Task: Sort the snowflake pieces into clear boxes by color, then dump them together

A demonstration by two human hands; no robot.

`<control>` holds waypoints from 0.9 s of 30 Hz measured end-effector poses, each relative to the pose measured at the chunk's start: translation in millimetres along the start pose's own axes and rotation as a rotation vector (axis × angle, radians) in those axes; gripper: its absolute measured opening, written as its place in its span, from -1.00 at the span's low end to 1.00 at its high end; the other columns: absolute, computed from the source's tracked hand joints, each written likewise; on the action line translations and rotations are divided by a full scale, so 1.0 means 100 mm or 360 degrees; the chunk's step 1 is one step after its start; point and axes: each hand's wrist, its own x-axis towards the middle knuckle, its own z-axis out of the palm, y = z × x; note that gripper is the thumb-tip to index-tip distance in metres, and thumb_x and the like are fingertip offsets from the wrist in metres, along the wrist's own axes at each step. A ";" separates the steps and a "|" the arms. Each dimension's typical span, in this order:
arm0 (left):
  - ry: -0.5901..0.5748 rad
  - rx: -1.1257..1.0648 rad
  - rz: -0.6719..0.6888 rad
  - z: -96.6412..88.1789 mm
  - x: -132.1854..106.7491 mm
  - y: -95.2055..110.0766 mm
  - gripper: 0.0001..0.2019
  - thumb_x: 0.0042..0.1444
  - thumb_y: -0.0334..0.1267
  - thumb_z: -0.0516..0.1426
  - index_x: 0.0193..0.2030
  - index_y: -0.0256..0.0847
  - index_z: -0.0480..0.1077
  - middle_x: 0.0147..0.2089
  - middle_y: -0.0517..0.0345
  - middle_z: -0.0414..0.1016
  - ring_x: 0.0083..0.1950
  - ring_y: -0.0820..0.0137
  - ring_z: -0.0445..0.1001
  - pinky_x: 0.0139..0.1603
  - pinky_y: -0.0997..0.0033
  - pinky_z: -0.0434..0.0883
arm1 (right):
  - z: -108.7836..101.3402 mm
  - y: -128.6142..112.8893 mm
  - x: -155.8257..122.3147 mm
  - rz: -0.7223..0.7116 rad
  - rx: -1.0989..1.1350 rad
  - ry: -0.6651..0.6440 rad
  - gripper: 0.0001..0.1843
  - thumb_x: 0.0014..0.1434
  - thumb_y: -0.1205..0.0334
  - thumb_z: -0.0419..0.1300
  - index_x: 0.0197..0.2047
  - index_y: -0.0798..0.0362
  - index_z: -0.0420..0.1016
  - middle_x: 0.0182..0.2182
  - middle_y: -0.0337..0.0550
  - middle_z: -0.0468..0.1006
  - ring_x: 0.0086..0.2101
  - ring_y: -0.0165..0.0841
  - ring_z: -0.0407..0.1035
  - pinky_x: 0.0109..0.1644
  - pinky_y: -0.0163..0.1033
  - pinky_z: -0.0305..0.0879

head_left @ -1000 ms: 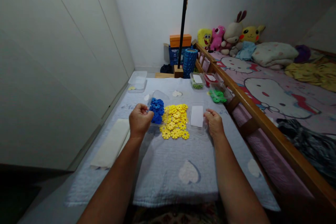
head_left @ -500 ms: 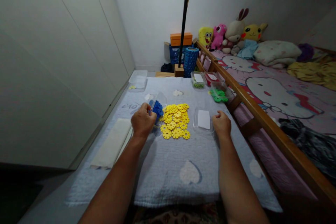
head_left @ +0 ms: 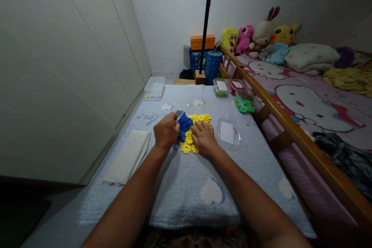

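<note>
My left hand (head_left: 167, 130) is closed on the edge of a clear plastic container (head_left: 180, 115), tilted toward the right. Blue flower-shaped discs (head_left: 185, 123) lie at the mouth of the container, against the left side of a pile of yellow flower-shaped discs (head_left: 186, 147). Flat over the right part of the yellow pile rests my right hand (head_left: 204, 137), its fingers spread and empty as far as I can see. Just right of it lies a clear plastic lid (head_left: 238, 133) with a white label (head_left: 227, 132).
Two lidded tubs, one with light green pieces (head_left: 222, 93) and one red (head_left: 236, 86), stand at the back right beside a tub of green discs (head_left: 244, 105). A clear box (head_left: 155, 87) sits back left, a folded cloth (head_left: 128, 157) front left. A wooden bed rail (head_left: 279, 120) borders the right.
My right hand has moved left from beside the lid onto the yellow discs. My left hand has shifted right and tipped the container further, bringing the blue discs against the yellow pile.
</note>
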 end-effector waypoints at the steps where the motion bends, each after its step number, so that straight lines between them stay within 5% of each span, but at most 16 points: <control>1: -0.0001 0.0015 0.0031 0.01 0.00 0.00 -0.91 0.18 -0.40 0.15 -0.22 -0.12 0.41 -0.25 0.11 0.56 -0.23 0.28 0.50 -0.29 0.38 0.17 | 0.01 -0.01 0.03 0.0009 -0.0015 -0.0039 -0.50 0.43 0.09 0.02 0.36 -0.06 0.41 0.45 -0.04 0.27 0.44 0.01 -0.02 0.47 0.23 -0.20; 17: -0.0094 0.0235 0.0522 0.16 0.14 0.15 -0.81 0.33 -0.41 0.04 -0.15 -0.16 0.48 -0.20 -0.01 0.53 -0.21 0.24 0.50 -0.27 0.29 0.20 | -0.09 0.20 0.04 0.0244 -0.0124 -0.0048 -0.57 0.42 0.13 0.01 0.24 0.00 0.50 0.31 0.08 0.42 0.34 0.02 0.13 0.41 0.21 -0.07; 22: -0.0023 0.0330 0.0630 0.13 0.19 0.04 -0.79 0.33 -0.42 0.03 -0.18 -0.16 0.49 -0.25 -0.03 0.51 -0.22 0.22 0.48 -0.26 0.26 0.17 | -0.14 0.19 -0.04 0.0253 -0.0140 -0.0019 -0.65 0.32 0.22 0.09 0.08 0.05 0.57 0.13 0.12 0.52 0.20 -0.02 0.24 0.36 0.11 0.01; 27: 0.0080 0.0345 0.0647 0.09 0.24 -0.18 -0.78 0.29 -0.46 0.04 -0.25 -0.15 0.48 -0.29 -0.03 0.48 -0.26 0.23 0.45 -0.27 0.25 0.14 | -0.16 0.26 -0.08 0.0238 -0.0087 0.0047 -0.63 0.26 0.28 0.13 0.09 0.07 0.57 0.17 0.10 0.51 0.20 -0.07 0.25 0.34 0.03 0.04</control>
